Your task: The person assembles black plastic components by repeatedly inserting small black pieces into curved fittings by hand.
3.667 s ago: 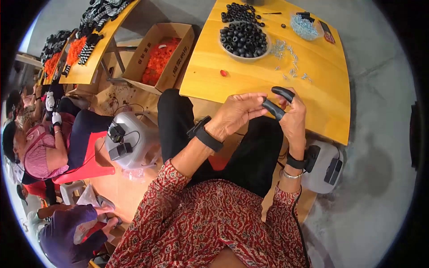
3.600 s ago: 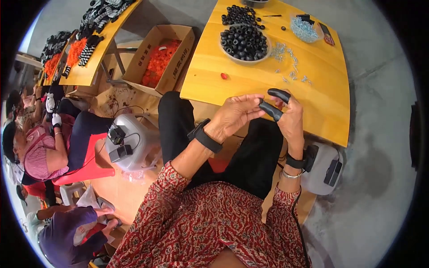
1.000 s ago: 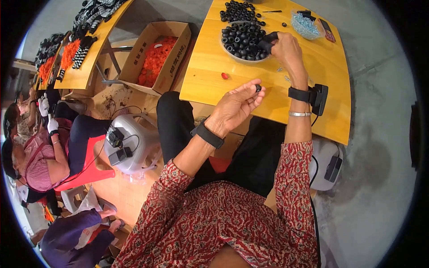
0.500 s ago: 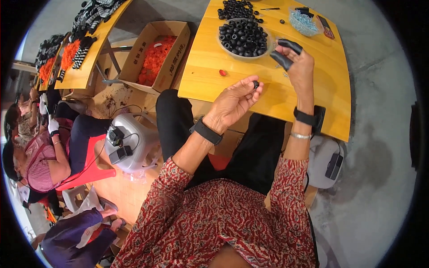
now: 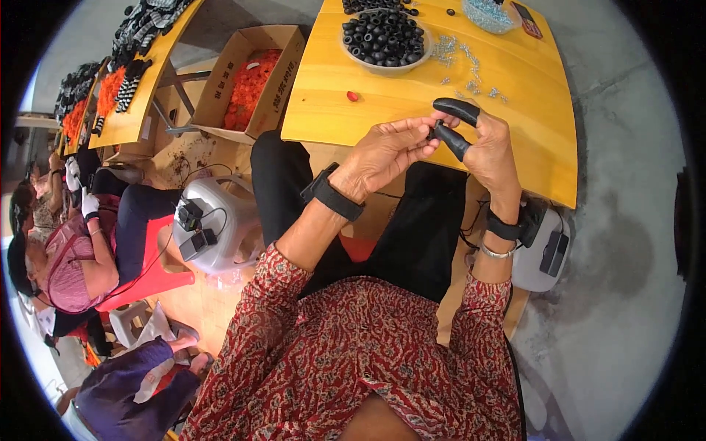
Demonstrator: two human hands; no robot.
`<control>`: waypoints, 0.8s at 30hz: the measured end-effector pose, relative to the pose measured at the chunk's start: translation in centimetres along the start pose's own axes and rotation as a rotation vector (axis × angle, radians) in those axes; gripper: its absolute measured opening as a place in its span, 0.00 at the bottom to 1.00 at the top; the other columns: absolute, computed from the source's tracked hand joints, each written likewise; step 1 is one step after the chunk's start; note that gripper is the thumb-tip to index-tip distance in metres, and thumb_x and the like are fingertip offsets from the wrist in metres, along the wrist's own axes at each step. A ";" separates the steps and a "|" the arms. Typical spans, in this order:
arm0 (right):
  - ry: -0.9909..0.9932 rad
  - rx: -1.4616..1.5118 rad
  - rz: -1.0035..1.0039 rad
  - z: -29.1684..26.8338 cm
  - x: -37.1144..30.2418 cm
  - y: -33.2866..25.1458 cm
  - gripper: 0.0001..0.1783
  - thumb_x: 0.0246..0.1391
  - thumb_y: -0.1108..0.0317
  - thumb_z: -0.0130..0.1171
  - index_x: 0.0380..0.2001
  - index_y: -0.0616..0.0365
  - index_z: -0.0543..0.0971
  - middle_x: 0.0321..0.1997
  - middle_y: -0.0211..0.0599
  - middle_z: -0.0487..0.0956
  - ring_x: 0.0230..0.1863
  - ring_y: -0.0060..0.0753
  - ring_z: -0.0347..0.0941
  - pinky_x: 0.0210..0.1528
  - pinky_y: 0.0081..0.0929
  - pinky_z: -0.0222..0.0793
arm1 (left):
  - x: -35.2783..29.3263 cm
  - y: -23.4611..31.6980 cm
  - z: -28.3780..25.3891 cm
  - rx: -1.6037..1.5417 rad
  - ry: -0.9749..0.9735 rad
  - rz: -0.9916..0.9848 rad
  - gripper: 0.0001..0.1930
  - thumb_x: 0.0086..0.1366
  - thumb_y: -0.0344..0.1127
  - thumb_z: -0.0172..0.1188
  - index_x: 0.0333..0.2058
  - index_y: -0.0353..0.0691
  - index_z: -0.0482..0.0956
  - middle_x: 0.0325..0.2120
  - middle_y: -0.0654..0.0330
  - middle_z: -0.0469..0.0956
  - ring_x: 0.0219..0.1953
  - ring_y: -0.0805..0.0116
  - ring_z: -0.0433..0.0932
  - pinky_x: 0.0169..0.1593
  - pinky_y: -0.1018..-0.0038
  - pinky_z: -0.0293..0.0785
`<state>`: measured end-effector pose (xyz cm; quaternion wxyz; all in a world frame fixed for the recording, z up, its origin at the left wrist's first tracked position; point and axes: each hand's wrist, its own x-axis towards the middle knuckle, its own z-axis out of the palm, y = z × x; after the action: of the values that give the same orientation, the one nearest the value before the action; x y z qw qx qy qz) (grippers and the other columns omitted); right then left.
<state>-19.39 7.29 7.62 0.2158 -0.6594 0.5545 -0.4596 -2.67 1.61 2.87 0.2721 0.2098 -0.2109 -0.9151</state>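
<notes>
My left hand (image 5: 384,156) pinches a small black cap-like piece (image 5: 432,134) between thumb and fingers, just over the near edge of the yellow table (image 5: 323,110). Against it comes my right hand (image 5: 494,153), its thumb and forefinger sheathed in black finger covers (image 5: 457,110). Those fingertips press on or close beside the black piece; whether they hold something tiny is hidden. Beyond my hands, a round bowl (image 5: 393,71) is heaped with black hollow caps (image 5: 384,38). Small silver screws (image 5: 471,67) lie scattered to its right.
A clear tub (image 5: 491,29) of screws and a dark-red flat device (image 5: 528,22) sit far right. One red bit (image 5: 352,96) lies left. Beside the table stand a carton (image 5: 283,81) of orange pieces and a grey stool (image 5: 220,239). Other people sit at left.
My right hand has come down and left from above the screws to meet my left hand at the black piece. The view has shifted slightly.
</notes>
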 end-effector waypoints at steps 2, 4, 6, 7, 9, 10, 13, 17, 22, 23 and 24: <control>-0.021 -0.027 -0.031 -0.1 -0.2 -0.5 0.17 0.41 0.82 0.62 0.39 0.61 0.79 0.35 0.35 0.79 0.34 0.29 0.75 0.38 0.21 0.70 | -0.1 -0.1 -0.1 0.024 -0.001 -0.011 0.10 0.64 0.28 0.54 0.42 0.29 0.76 0.35 0.57 0.78 0.36 0.70 0.78 0.43 0.80 0.77; -0.029 -0.012 -0.016 -0.1 -0.5 -0.4 0.16 0.42 0.82 0.61 0.39 0.61 0.79 0.35 0.36 0.79 0.35 0.31 0.76 0.39 0.22 0.70 | -0.2 -0.2 0.0 0.048 0.009 -0.015 0.11 0.63 0.30 0.56 0.41 0.30 0.77 0.33 0.58 0.78 0.36 0.71 0.78 0.42 0.80 0.77; -0.038 0.002 0.000 0.0 -0.8 -0.2 0.16 0.42 0.82 0.60 0.38 0.61 0.80 0.35 0.36 0.79 0.36 0.32 0.76 0.39 0.22 0.71 | -0.2 -0.3 0.1 0.052 0.012 -0.022 0.11 0.63 0.31 0.56 0.42 0.31 0.77 0.33 0.59 0.78 0.35 0.72 0.78 0.42 0.81 0.77; -0.013 0.010 -0.015 0.1 -1.0 0.1 0.16 0.42 0.82 0.60 0.39 0.60 0.80 0.35 0.36 0.79 0.37 0.32 0.76 0.40 0.22 0.71 | -0.1 -0.4 0.1 0.056 0.012 -0.031 0.12 0.62 0.31 0.57 0.43 0.32 0.77 0.32 0.59 0.78 0.35 0.72 0.78 0.42 0.81 0.77; 0.012 0.018 -0.028 0.2 -1.2 0.3 0.16 0.43 0.82 0.60 0.39 0.60 0.80 0.36 0.36 0.79 0.37 0.32 0.76 0.40 0.22 0.71 | 0.1 -0.6 0.1 0.050 -0.002 -0.029 0.12 0.62 0.32 0.57 0.43 0.32 0.77 0.32 0.59 0.78 0.35 0.72 0.78 0.42 0.82 0.77; 0.023 -0.008 -0.040 0.3 -1.3 0.3 0.17 0.43 0.82 0.60 0.39 0.60 0.80 0.36 0.35 0.79 0.38 0.32 0.76 0.41 0.22 0.71 | 0.1 -0.7 0.0 0.046 -0.014 -0.025 0.12 0.62 0.32 0.57 0.43 0.32 0.77 0.32 0.59 0.78 0.35 0.73 0.78 0.41 0.82 0.77; 0.044 -0.023 -0.041 0.7 -1.6 0.2 0.17 0.43 0.82 0.60 0.39 0.59 0.80 0.38 0.35 0.79 0.39 0.31 0.76 0.42 0.23 0.71 | 0.0 -0.8 -0.1 0.060 -0.026 -0.011 0.12 0.62 0.32 0.57 0.43 0.33 0.77 0.31 0.60 0.78 0.34 0.73 0.77 0.41 0.82 0.77; 0.106 0.016 -0.061 1.3 -1.9 0.5 0.17 0.43 0.80 0.62 0.40 0.59 0.80 0.38 0.34 0.79 0.39 0.29 0.75 0.40 0.22 0.70 | 0.1 -1.0 -0.3 0.055 -0.016 -0.011 0.11 0.62 0.31 0.57 0.42 0.32 0.77 0.31 0.59 0.78 0.35 0.73 0.77 0.40 0.82 0.77; 0.260 0.058 0.008 1.9 -2.8 1.2 0.14 0.42 0.77 0.65 0.36 0.60 0.80 0.37 0.33 0.78 0.34 0.25 0.72 0.34 0.19 0.67 | 0.2 -1.2 -0.5 -0.067 0.015 -0.001 0.09 0.63 0.29 0.55 0.40 0.31 0.76 0.34 0.57 0.77 0.36 0.70 0.77 0.41 0.81 0.77; 0.334 0.081 0.000 2.1 -3.1 1.5 0.12 0.42 0.77 0.66 0.35 0.61 0.80 0.36 0.33 0.78 0.33 0.24 0.71 0.33 0.18 0.66 | 0.2 -1.2 -0.4 -0.069 0.016 -0.002 0.09 0.63 0.29 0.55 0.40 0.31 0.76 0.34 0.57 0.77 0.36 0.70 0.77 0.41 0.81 0.77; 0.333 0.080 0.000 2.1 -3.3 1.8 0.12 0.42 0.77 0.66 0.35 0.61 0.80 0.36 0.33 0.78 0.33 0.24 0.71 0.33 0.18 0.66 | 0.2 -1.1 -0.2 -0.085 0.019 0.006 0.09 0.63 0.28 0.55 0.40 0.30 0.75 0.34 0.57 0.77 0.36 0.70 0.77 0.42 0.81 0.78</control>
<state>-18.43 9.33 3.97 0.1471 -0.5649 0.5639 -0.5842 -3.12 2.27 2.10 0.2855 0.2060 -0.1698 -0.9204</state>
